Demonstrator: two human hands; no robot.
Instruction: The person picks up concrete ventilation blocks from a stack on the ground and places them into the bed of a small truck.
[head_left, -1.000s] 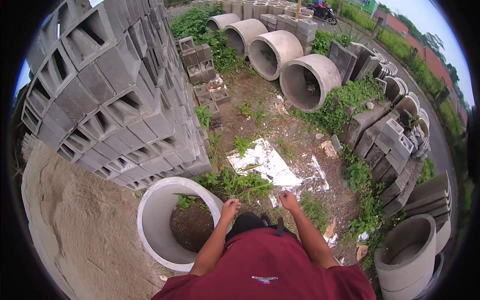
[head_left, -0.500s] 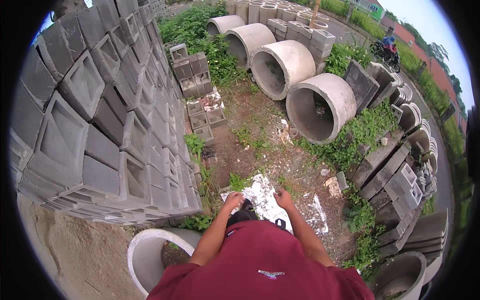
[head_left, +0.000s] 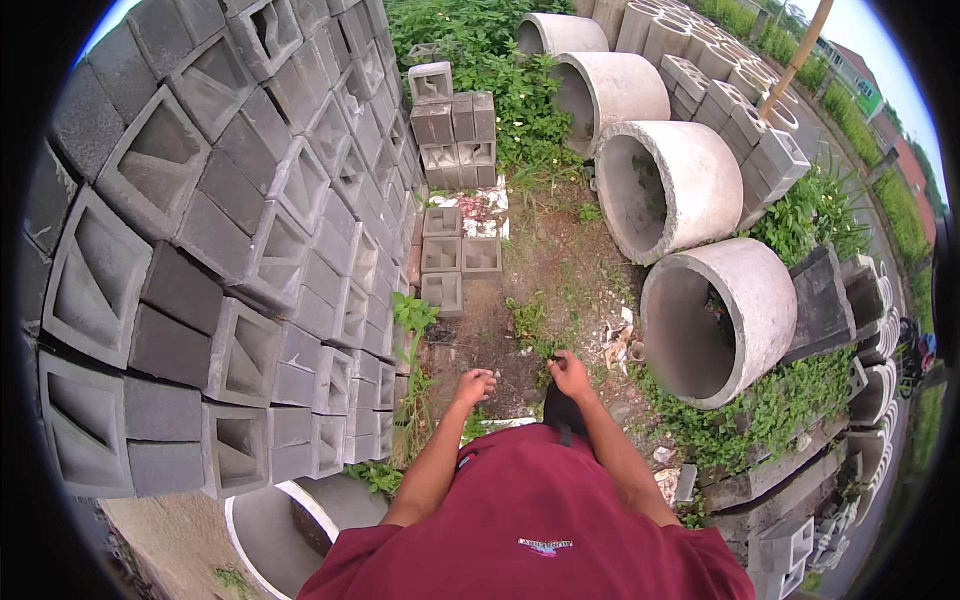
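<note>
Blocks (head_left: pixel 205 225) stand tightly stacked at ten o'clock, probably for stability; concrete rings (head_left: pixel 700 172) lie sideways around two. Left hand (head_left: pixel 475 386) and right hand (head_left: pixel 571 376) curl nearly closed, apparently empty.

Soft daylight is falling evenly on blocks (head_left: pixel 205 230) and pipes (head_left: pixel 700 180), leaving weak shadows; the lens is bending edges near black corners.

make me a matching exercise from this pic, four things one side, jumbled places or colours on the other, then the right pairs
1. right hand
2. shirt
3. wooden pole
4. tall block wall

A. upper right, slanting
B. left side of the picture
C. just below and right of centre
D. dark red

Pairs: 1-C, 2-D, 3-A, 4-B
</note>
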